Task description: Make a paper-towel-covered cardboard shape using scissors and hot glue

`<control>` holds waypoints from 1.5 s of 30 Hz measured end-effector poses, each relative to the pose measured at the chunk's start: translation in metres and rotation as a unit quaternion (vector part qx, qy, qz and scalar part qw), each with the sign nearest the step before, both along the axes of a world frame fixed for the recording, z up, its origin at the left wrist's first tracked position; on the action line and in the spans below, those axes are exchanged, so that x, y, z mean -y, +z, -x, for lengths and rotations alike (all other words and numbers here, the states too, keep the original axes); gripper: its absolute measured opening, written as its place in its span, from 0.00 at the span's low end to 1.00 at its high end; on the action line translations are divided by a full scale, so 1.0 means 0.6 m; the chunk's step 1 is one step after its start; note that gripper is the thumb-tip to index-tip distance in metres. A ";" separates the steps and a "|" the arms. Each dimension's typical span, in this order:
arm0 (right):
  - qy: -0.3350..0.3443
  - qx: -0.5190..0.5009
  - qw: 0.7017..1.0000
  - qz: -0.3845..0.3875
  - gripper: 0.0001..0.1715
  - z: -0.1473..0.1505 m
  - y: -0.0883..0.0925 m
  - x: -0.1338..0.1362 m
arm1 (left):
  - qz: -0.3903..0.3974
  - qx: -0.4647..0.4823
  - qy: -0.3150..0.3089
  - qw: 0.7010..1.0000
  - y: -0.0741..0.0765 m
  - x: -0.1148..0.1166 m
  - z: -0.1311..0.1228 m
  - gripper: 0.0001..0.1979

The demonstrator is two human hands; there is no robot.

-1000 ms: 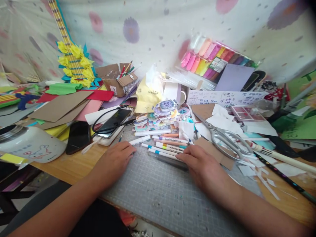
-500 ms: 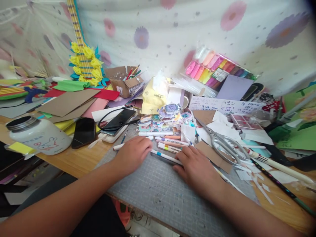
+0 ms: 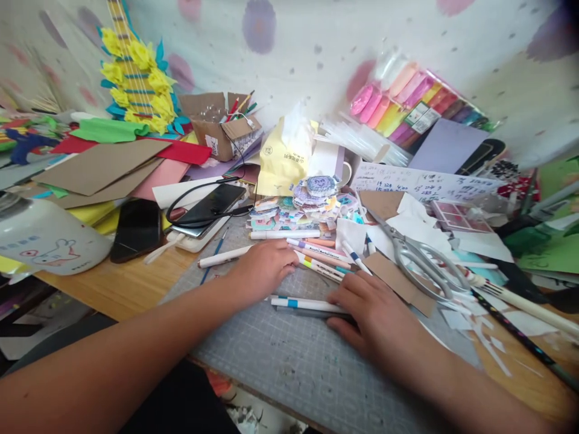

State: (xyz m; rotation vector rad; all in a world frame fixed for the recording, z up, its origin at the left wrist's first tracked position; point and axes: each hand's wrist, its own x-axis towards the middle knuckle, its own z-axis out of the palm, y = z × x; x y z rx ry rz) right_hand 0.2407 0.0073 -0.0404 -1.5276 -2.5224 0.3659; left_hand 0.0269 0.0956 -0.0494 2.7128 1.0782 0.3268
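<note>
My left hand [image 3: 265,267] lies palm down on the grey cutting mat [image 3: 289,355], fingers curled against the left ends of a row of white marker pens [image 3: 323,258]. My right hand [image 3: 373,310] rests on the mat with its fingers over the right end of a white pen with a blue band [image 3: 303,304], which lies apart from the row. Another white pen [image 3: 221,259] lies loose left of my left hand. A heap of coloured paper cut-outs [image 3: 301,208] sits just behind the pens.
Large scissors [image 3: 418,256] lie right of the pens among paper scraps and cardboard. Two phones [image 3: 138,228] and a white jar [image 3: 43,238] are at the left. A cardboard box [image 3: 221,126], a yellow bag [image 3: 283,160] and a clay set [image 3: 409,102] stand behind.
My left hand moved right along the pens. My right hand drew the blue-banded pen toward me, away from the row. The view shifted slightly.
</note>
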 end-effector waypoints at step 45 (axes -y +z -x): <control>0.023 0.027 0.999 -0.012 0.05 -0.007 0.022 0.008 | -0.002 -0.087 -0.016 0.996 0.064 0.039 -0.047 0.09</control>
